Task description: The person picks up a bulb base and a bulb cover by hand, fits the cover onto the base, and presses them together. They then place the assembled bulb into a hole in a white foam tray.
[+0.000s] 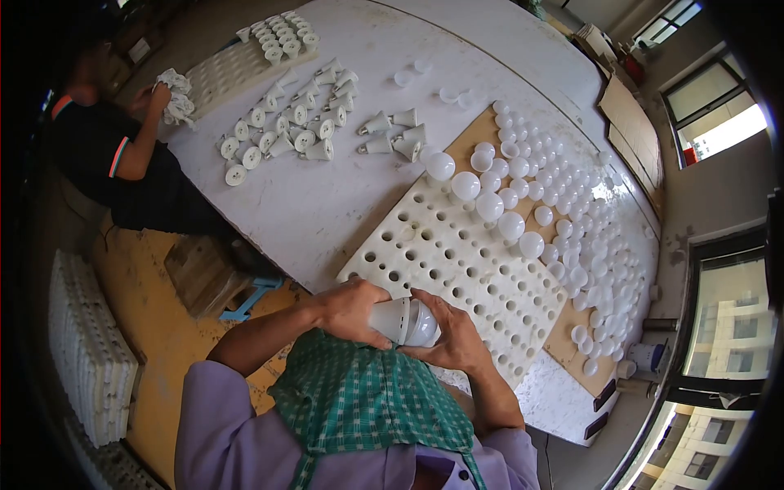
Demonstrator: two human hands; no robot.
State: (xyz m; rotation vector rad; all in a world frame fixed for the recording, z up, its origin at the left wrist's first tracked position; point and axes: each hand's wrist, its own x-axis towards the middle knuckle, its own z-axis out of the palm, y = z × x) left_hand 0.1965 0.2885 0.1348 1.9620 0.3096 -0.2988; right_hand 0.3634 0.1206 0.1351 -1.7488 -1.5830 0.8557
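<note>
My left hand [353,312] is wrapped round a white bulb base [389,319], close above the green checked apron. My right hand [454,336] holds a translucent dome cover [421,323] against the wide end of that base. Whether the two parts are joined, I cannot tell. Just beyond my hands lies a white foam tray [457,269] with rows of round holes. Several white dome covers [490,206] rest along its far edge, and many more lie on the brown cardboard [563,335] to the right.
Many bulb bases [317,149] lie on the table [269,216] at the upper left. A person [110,155] there holds white cloth [174,96] beside another foam tray [224,77]. Stacked trays [90,351] and a wooden stool [200,278] stand at left.
</note>
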